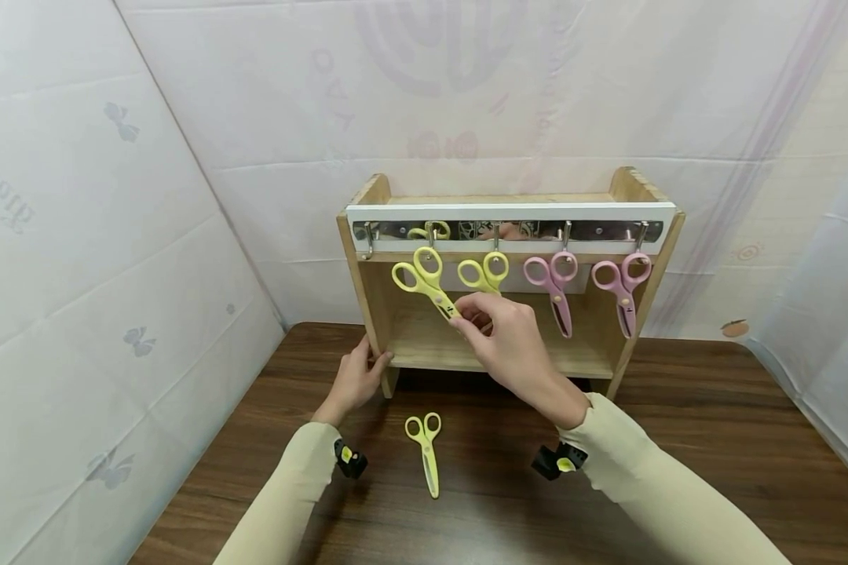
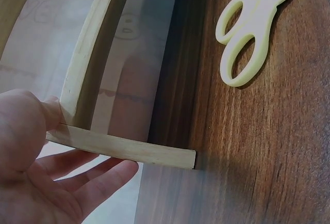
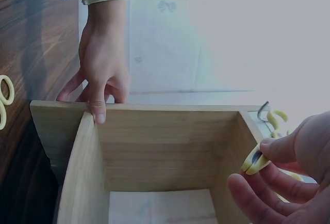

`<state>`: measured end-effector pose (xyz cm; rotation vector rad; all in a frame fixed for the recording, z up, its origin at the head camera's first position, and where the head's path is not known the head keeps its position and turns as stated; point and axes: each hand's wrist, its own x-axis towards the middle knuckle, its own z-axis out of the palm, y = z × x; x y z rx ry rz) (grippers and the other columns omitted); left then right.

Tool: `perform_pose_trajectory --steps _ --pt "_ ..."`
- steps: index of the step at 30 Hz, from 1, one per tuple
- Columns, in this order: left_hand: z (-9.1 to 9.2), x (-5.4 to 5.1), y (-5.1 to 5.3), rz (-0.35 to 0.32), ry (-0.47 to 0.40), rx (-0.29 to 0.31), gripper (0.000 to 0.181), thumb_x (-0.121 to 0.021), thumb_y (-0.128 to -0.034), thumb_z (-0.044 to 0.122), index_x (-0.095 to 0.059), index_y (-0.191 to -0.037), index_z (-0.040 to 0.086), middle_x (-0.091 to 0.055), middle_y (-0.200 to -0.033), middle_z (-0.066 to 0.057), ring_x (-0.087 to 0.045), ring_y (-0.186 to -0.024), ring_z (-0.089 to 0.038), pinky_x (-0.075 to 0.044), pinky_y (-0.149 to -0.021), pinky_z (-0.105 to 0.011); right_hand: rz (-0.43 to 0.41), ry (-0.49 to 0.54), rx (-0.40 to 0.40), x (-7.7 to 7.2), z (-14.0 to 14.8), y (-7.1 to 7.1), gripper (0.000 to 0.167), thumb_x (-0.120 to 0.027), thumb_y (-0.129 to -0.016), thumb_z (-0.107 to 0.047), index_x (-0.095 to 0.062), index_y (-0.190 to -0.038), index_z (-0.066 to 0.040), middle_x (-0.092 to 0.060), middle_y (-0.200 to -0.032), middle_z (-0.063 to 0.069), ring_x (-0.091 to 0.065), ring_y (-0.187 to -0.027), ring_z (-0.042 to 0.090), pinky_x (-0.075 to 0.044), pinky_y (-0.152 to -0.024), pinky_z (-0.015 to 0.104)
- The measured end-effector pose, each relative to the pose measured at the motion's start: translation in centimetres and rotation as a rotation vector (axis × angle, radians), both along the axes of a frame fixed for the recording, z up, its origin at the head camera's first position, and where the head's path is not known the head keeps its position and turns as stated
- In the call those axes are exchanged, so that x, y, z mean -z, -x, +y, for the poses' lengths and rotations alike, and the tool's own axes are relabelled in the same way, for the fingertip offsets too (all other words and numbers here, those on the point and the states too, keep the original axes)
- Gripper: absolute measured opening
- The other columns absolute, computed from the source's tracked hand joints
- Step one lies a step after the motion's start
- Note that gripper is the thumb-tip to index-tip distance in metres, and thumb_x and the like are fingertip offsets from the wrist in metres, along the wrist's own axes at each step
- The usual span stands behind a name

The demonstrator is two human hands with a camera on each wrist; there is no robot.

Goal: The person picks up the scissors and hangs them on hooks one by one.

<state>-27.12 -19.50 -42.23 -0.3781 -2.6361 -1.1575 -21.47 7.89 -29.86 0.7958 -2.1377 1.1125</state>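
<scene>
Surface: one dark wood-grain table [image 1: 721, 424], below both hands. Room: pale printed sheeting [image 1: 254, 102], behind the grip and to either side of it.

Container: one wooden rack [image 1: 363, 290], standing on the table, its open compartment behind the right hand [image 1: 516, 341]. Across its upper front, above that hand, ran a white board [image 1: 509, 213] bearing a metal strip [image 1: 615, 232] with five hooks.

Contents of the hooks, reckoned from the right hand: directly behind and above it, yellow scissors [image 1: 490, 284] on the middle hook, their lower part hidden by the hand; just to its right, pink scissors [image 1: 555, 286]; farther right, on the end hook, a second pink pair [image 1: 625, 298]. Both pink pairs hung loops up.

Right grip: narrow, thumb and fingers pinching the blade end of the held yellow scissors [image 1: 438, 299]. These lay up and to the left of the hand, tilted, one loop at the second hook from the left; whether it was engaged could not be told.

Left grip: the left hand [image 1: 356, 380] held the rack's lower left side, thumb at the shelf edge, fingers outside the panel.

Loose item: one yellow pair [image 1: 428, 457], flat on the table, below and between the hands, loops toward the rack.
</scene>
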Motion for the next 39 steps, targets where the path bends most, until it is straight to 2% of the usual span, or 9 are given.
perform_pose_trajectory --steps 10,21,26,34,39 --pt "-0.1 0.1 -0.1 0.004 -0.007 0.006 0.046 -0.058 -0.1075 0.019 -0.046 -0.148 0.0 -0.063 -0.13 -0.03 -0.066 -0.115 -0.043 -0.061 -0.085 -0.052 -0.048 -0.001 0.025 0.9 -0.3 0.2 0.008 -0.081 -0.09 -0.01 -0.077 -0.096 -0.005 -0.073 -0.08 0.002 -0.068 -0.07 0.01 -0.059 -0.063 0.025" --pt "0.0 0.1 -0.1 0.003 0.003 -0.001 0.047 -0.058 -0.1075 0.019 -0.044 -0.149 -0.001 -0.063 -0.13 -0.03 -0.066 -0.115 -0.043 -0.06 -0.086 -0.052 -0.076 0.025 0.036 1.7 -0.4 0.5 0.008 -0.08 -0.092 -0.011 -0.076 -0.097 -0.006 -0.072 -0.08 0.001 -0.068 -0.069 0.011 -0.061 -0.065 0.035" --pt "0.0 0.0 -0.1 -0.003 -0.005 0.001 0.047 -0.058 -0.1076 0.019 -0.045 -0.149 0.0 -0.063 -0.13 -0.03 -0.066 -0.115 -0.043 -0.061 -0.085 -0.052 -0.062 0.032 0.055 2.4 -0.6 0.9 0.009 -0.079 -0.092 -0.011 -0.076 -0.098 -0.006 -0.073 -0.08 0.002 -0.069 -0.067 0.012 -0.061 -0.064 0.035" --pt "0.0 0.0 -0.1 0.002 -0.003 0.001 0.048 -0.058 -0.1075 0.019 -0.045 -0.149 -0.001 -0.063 -0.13 -0.03 -0.066 -0.114 -0.043 -0.061 -0.085 -0.052 -0.078 0.066 0.059 3.7 -1.1 1.6 0.009 -0.077 -0.093 -0.01 -0.075 -0.099 -0.004 -0.074 -0.083 0.006 -0.07 -0.066 0.019 -0.061 -0.063 0.044" --pt "0.0 0.0 -0.2 -0.008 -0.009 -0.001 0.047 -0.058 -0.1075 0.02 -0.045 -0.148 -0.001 -0.063 -0.129 -0.03 -0.067 -0.114 -0.043 -0.061 -0.085 -0.051 -0.085 0.078 0.076 4.3 -1.5 2.0 0.008 -0.077 -0.093 -0.009 -0.076 -0.1 -0.004 -0.075 -0.085 0.006 -0.069 -0.063 0.015 -0.061 -0.061 0.039"
